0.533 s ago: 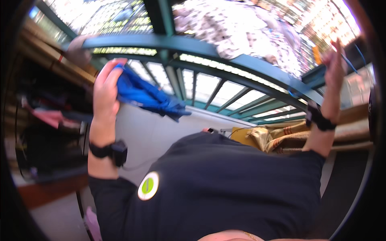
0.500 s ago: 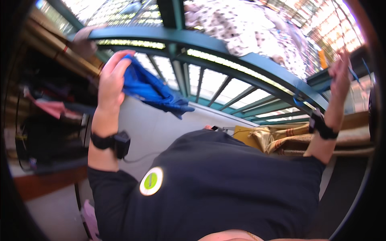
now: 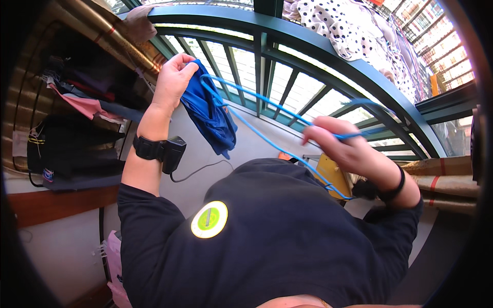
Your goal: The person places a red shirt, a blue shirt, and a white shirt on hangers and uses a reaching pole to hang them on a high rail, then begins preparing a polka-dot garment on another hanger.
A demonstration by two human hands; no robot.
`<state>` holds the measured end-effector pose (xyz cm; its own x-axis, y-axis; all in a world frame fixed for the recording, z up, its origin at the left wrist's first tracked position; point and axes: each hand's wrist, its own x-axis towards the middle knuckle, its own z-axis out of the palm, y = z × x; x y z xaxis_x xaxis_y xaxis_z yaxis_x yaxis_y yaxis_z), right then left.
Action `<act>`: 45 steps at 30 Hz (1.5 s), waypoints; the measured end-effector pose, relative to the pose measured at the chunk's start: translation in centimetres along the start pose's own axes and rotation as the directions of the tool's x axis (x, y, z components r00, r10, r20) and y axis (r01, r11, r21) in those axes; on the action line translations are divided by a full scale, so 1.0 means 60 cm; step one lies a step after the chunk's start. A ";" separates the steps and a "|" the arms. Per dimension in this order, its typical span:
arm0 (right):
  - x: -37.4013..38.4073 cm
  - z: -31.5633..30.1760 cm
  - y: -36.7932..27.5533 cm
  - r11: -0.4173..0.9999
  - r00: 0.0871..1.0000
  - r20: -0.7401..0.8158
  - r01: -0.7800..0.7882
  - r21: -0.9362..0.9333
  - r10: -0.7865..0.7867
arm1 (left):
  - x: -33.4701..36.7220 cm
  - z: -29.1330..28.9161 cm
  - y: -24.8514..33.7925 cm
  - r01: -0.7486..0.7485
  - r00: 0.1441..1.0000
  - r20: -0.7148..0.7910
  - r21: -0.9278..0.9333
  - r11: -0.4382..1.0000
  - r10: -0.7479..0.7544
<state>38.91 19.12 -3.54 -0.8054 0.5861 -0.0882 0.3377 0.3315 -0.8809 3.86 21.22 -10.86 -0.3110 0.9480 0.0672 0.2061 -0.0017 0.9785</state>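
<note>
My left hand (image 3: 176, 77) is raised at the upper left, its thumb and fingers pinching the top edge of a blue garment (image 3: 208, 120), which hangs down in folds. To the right, my right hand (image 3: 346, 143) is slightly blurred, with its fingers closed round a thin blue clothes hanger (image 3: 272, 141). One end of the hanger reaches the garment's upper part beside my left hand; whether it lies inside or in front of the cloth, I cannot tell. The other end slopes down toward my chest, and the blurred hook seems to curve beyond my right hand.
Ahead stands a green metal window frame with bars (image 3: 262, 46). Polka-dot cloth (image 3: 334, 28) hangs beyond it. Dark clothes and a pink piece (image 3: 84, 105) hang at the left beside a gold curtain (image 3: 102, 25). A yellow board (image 3: 328, 172) stands behind my right arm.
My right hand has come down and inward from the far right, and the blue hanger now stretches across to the garment. My left hand still holds the garment, a little farther right in the picture.
</note>
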 end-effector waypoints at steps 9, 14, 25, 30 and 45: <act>0.228 0.119 0.038 0.998 0.999 0.006 -0.043 -0.034 0.044 | -0.047 0.019 -0.008 -0.060 0.998 -0.010 0.111 0.992 0.062; 0.288 0.141 0.079 0.958 0.945 -0.157 0.287 -0.019 -0.287 | -0.086 0.026 0.032 -0.354 0.935 0.108 0.369 0.859 0.338; 0.264 0.045 -0.001 0.668 0.750 -0.183 0.414 -0.618 -0.635 | -0.106 -0.040 0.097 -0.588 0.594 0.324 0.800 0.122 0.736; 0.204 0.044 0.008 0.363 0.264 -0.251 0.707 -0.606 -0.931 | -0.120 -0.068 0.121 -0.548 0.609 0.240 0.817 0.182 0.756; 0.251 0.125 0.100 0.597 0.707 0.182 0.684 -0.419 -0.683 | -0.199 -0.226 0.151 -0.279 0.645 -0.248 0.804 0.525 0.723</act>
<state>25.16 24.41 -13.66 -0.8889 0.0539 0.4548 -0.1455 0.9084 -0.3920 -3.15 5.59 -0.18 -0.2818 0.5309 0.7992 0.9411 -0.0092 0.3379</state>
